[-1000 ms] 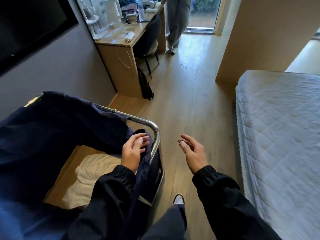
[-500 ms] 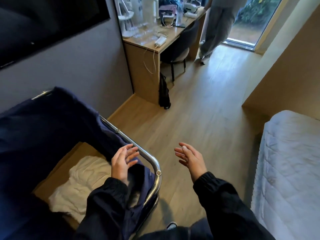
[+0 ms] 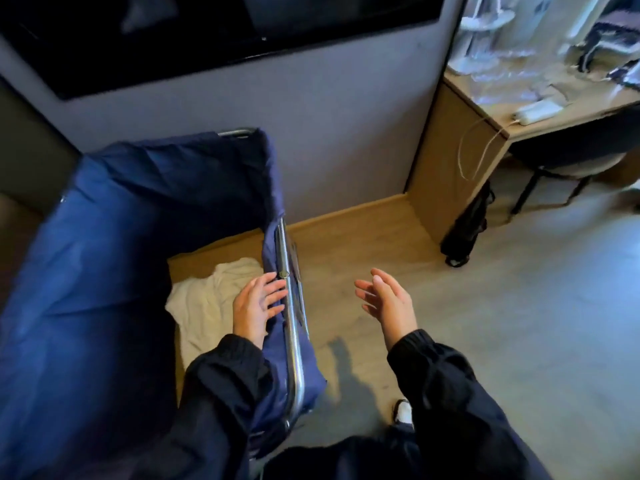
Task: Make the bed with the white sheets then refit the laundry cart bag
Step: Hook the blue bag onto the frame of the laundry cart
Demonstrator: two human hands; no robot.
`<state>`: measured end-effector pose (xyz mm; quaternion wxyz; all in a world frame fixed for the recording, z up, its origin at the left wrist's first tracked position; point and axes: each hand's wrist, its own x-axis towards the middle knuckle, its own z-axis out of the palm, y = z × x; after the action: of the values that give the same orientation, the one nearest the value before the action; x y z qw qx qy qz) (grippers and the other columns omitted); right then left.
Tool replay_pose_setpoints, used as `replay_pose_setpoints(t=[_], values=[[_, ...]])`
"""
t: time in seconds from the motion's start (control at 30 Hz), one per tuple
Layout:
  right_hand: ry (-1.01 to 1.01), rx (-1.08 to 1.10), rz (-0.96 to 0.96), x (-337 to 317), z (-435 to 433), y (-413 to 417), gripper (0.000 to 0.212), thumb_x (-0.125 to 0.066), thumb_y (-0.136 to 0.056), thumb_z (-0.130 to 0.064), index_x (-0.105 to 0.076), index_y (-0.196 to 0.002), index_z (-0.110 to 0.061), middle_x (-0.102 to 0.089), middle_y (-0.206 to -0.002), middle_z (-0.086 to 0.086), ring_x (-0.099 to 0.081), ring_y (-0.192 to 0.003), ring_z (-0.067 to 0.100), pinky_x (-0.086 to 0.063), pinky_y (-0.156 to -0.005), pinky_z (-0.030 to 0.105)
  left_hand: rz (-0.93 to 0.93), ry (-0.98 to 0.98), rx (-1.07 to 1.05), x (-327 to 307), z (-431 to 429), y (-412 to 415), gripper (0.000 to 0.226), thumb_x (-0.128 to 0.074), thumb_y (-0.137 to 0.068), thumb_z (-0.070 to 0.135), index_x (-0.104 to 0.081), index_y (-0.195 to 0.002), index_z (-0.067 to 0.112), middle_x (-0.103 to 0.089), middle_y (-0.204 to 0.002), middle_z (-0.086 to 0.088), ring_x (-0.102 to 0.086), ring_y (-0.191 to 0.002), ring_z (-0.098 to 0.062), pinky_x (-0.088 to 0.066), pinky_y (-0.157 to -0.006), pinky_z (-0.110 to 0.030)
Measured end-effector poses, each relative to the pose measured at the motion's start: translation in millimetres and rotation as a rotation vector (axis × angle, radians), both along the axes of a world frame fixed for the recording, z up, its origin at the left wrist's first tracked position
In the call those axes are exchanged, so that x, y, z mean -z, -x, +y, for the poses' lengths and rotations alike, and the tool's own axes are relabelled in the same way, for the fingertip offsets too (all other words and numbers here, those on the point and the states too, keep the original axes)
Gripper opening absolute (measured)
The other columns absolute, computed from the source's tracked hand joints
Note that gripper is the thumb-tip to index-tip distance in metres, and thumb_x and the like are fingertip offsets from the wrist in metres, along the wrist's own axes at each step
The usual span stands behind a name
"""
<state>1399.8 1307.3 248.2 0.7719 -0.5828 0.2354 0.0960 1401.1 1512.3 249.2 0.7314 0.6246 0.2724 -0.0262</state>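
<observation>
Head view: the left hand (image 3: 258,303) is seen laid open, fingers straight and slightly spread, with the fingertips touching navy fabric right at the chrome rail (image 3: 293,341); nothing is gripped by it. The right hand (image 3: 384,299) is held in the air on the other side of the rail, apart from it, with fingers relaxed and nearly straight, and nothing is held.

Both wrists are covered by black sleeves (image 3: 228,375). The laundry cart bag (image 3: 104,254) (navy, loosely crumpled) is hung about the rail: fabric lies against both sides of it, most of the metal is left bare, and the far end of the rail is covered. The bulk of the bag is spread wide on the left hand's side of the rail. A white sheet (image 3: 204,299) is seen crumpled on the brown cart base (image 3: 214,247) below the rail, just beside the left hand.

A shoe (image 3: 403,412) is set on the wooden floor (image 3: 485,323) near the rail's bent near corner. A desk (image 3: 450,150) and a black bag (image 3: 467,230) against it are found well apart from the rail, on the right hand's side. A dark screen (image 3: 207,36) is mounted on the wall beyond the rail's far end.
</observation>
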Motion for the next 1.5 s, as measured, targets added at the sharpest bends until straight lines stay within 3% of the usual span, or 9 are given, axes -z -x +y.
replay_pose_setpoints(t=[0.17, 0.27, 0.33, 0.47, 0.63, 0.83, 1.13, 1.4, 1.5], values=[[0.003, -0.205, 0.026, -6.3, -42.5, -46.3, 0.03, -0.043, -0.101, -0.018, -0.051, -0.129, -0.011, -0.066, -0.108, 0.009, -0.062, -0.104, 0.021, -0.044, -0.09, 0.031, 0.031, -0.052, -0.178, -1.3, -40.1, -9.1, 0.028, -0.034, -0.103, 0.022, -0.06, -0.107, 0.013, -0.068, -0.108, -0.012, -0.066, -0.098, -0.025, -0.052, -0.083, -0.039], [-0.013, -0.323, 0.058, -5.2, -42.7, -70.2, 0.029, -0.044, -0.101, -0.016, -0.052, -0.128, -0.008, -0.065, -0.108, 0.01, -0.061, -0.102, 0.02, -0.045, -0.087, 0.029, 0.081, -0.031, -0.307, -3.8, -53.3, -10.2, 0.024, -0.036, -0.102, 0.017, -0.059, -0.101, 0.01, -0.065, -0.101, -0.014, -0.065, -0.087, -0.023, -0.053, -0.071, -0.03], [-0.027, -0.406, 0.051, -3.8, -34.5, -84.3, 0.023, -0.048, -0.099, -0.015, -0.056, -0.12, -0.009, -0.066, -0.107, 0.01, -0.062, -0.099, 0.018, -0.046, -0.082, 0.023, 0.088, -0.023, -0.384, -1.6, -52.7, -10.1, 0.022, -0.036, -0.102, 0.014, -0.056, -0.102, 0.006, -0.063, -0.099, -0.014, -0.063, -0.083, -0.02, -0.054, -0.062, -0.023], [0.014, -0.529, 0.011, 1.5, -16.8, -108.4, 0.029, -0.061, -0.077, -0.034, -0.064, -0.101, -0.018, -0.07, -0.103, 0.009, -0.065, -0.096, 0.018, -0.048, -0.085, 0.029, 0.119, -0.029, -0.543, 12.4, -44.9, -8.4, 0.023, -0.038, -0.102, 0.014, -0.059, -0.096, 0.011, -0.063, -0.102, -0.015, -0.062, -0.086, -0.022, -0.048, -0.07, -0.031], [0.12, -0.655, -0.014, 12.5, 0.9, -158.4, 0.014, -0.051, -0.097, -0.015, -0.064, -0.1, -0.016, -0.071, -0.099, 0.006, -0.065, -0.098, 0.023, -0.048, -0.088, 0.036, 0.147, -0.025, -0.645, 31.0, -33.2, -33.7, 0.024, -0.038, -0.102, 0.015, -0.059, -0.105, 0.005, -0.064, -0.104, -0.016, -0.062, -0.085, -0.021, -0.046, -0.069, -0.029], [0.204, -0.673, 0.026, 16.6, 32.2, -219.7, 0.017, -0.047, -0.098, -0.012, -0.062, -0.105, -0.013, -0.07, -0.094, 0.003, -0.066, -0.091, 0.019, -0.049, -0.075, 0.03, 0.141, -0.103, -0.592, 34.1, -20.2, -84.5, 0.019, -0.046, -0.099, 0.018, -0.064, -0.104, 0.013, -0.069, -0.102, -0.01, -0.065, -0.096, -0.025, -0.05, -0.084, -0.04], [0.291, -0.818, 0.073, 48.0, 78.4, -278.5, 0.014, -0.055, -0.094, -0.006, -0.062, -0.105, -0.01, -0.065, -0.086, 0.01, -0.058, -0.075, 0.022, -0.042, -0.062, 0.029, 0.154, -0.085, -0.69, 48.7, -32.4, -120.2, 0.014, -0.057, -0.092, 0.012, -0.069, -0.086, 0.017, -0.068, -0.081, -0.002, -0.061, -0.081, -0.023, -0.047, -0.075, -0.036], [0.37, -1.138, 0.099, 88.3, 101.9, -363.2, 0.039, -0.048, -0.095, 0.001, -0.049, -0.129, -0.017, -0.057, -0.088, 0.014, -0.058, -0.065, 0.013, -0.042, -0.06, 0.022, 0.229, -0.385, -0.541, 46.3, -43.0, -216.8, 0.022, -0.055, -0.09, -0.005, -0.061, -0.11, -0.001, -0.062, -0.093, -0.004, -0.058, -0.082, -0.01, -0.045, -0.08, -0.013], [0.472, -1.318, 0.047, 105.9, 101.1, -397.3, 0.049, -0.046, -0.094, -0.002, -0.04, -0.139, -0.019, -0.05, -0.104, 0.01, -0.053, -0.073, 0.014, -0.045, -0.069, 0.024, 0.31, -0.597, -0.458, 63.1, -42.9, -257.1, 0.031, -0.062, -0.084, 0.0, -0.06, -0.114, 0.004, -0.063, -0.11, -0.012, -0.061, -0.103, -0.025, -0.046, -0.095, -0.028]])
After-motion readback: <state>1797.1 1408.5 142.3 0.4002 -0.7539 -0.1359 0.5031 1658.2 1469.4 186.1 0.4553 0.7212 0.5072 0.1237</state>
